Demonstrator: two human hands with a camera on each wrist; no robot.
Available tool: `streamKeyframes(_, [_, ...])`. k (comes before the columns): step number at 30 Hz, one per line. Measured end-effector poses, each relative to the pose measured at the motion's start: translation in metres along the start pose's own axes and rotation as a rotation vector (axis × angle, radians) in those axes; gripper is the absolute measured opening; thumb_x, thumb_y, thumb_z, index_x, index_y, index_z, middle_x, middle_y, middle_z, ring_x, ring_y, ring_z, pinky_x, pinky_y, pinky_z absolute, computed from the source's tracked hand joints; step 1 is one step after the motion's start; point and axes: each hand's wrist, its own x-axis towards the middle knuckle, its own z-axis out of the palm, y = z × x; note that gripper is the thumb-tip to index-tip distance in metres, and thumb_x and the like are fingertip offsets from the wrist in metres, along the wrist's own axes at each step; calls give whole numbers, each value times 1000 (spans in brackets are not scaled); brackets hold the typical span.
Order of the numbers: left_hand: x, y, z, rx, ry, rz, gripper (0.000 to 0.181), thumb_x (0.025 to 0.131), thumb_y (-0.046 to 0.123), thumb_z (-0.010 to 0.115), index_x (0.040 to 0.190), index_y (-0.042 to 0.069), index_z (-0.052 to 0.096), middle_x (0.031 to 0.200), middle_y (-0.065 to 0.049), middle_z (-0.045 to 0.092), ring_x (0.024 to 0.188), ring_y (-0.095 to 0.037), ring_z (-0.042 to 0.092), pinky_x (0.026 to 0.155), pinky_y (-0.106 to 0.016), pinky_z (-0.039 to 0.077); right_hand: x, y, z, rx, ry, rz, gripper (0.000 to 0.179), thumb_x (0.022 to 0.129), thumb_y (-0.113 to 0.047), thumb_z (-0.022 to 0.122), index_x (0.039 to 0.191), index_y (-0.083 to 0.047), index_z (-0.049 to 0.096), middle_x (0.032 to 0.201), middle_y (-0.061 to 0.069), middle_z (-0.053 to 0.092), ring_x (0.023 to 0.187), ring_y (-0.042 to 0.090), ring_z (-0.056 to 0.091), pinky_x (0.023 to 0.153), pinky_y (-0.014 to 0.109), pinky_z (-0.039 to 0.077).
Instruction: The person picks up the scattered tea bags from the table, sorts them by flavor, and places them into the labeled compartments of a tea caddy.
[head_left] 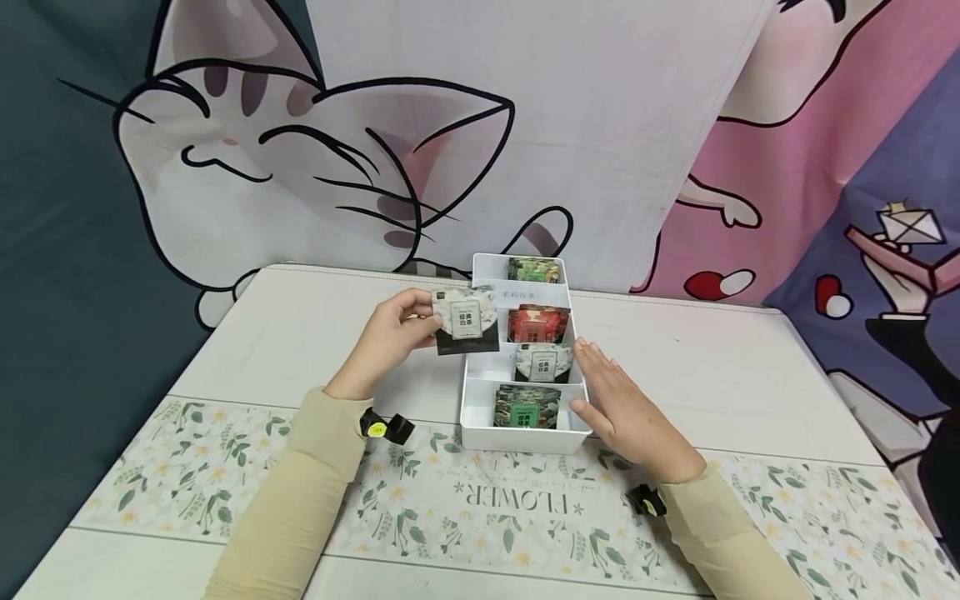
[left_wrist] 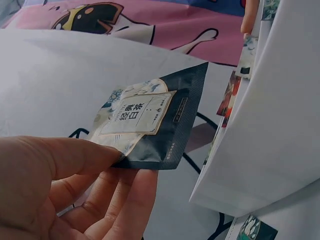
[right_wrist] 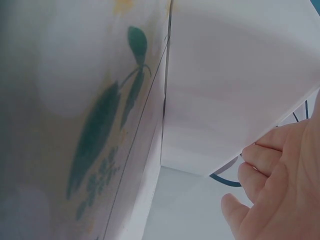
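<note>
My left hand (head_left: 391,337) pinches a white and black tea sachet (head_left: 467,319) between thumb and fingers, above the left edge of a white divided box (head_left: 525,439). The left wrist view shows the thumb on top of this sachet (left_wrist: 145,115) and fingers beneath. Against the box's right side lies my right hand (head_left: 626,408), its fingers extended along the wall. Standing in the box are green sachets (head_left: 526,408) in the nearest compartment, white sachets (head_left: 543,364) behind them, then red sachets (head_left: 538,323), and yellow-green sachets (head_left: 534,269) farthest back.
The box stands on a white table (head_left: 697,358) crossed by a floral printed strip (head_left: 420,517). Behind the table hangs a cloth with a cartoon cat (head_left: 225,192). A dark wrist strap piece (head_left: 386,427) sits at the left cuff, another (head_left: 647,500) at the right.
</note>
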Motion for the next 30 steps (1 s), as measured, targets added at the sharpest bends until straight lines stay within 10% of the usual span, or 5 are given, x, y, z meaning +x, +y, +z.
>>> streamKeyframes(20, [3, 7, 37, 57, -143, 147, 18, 96, 0, 67, 112, -3, 61, 103, -16, 66, 90, -22, 69, 78, -33, 63, 0, 0, -1, 3, -3, 13, 74, 108, -38, 48, 163, -3, 13, 169, 15, 12, 154, 37, 13, 124, 56, 15])
streamKeyframes(30, [19, 18, 54, 65, -247, 74, 13, 95, 2, 68, 107, 0, 64, 106, -15, 65, 94, -25, 71, 81, -31, 62, -1, 0, -1, 19, -1, 11, 74, 108, -39, 47, 163, -4, 12, 169, 14, 12, 155, 36, 11, 124, 56, 14])
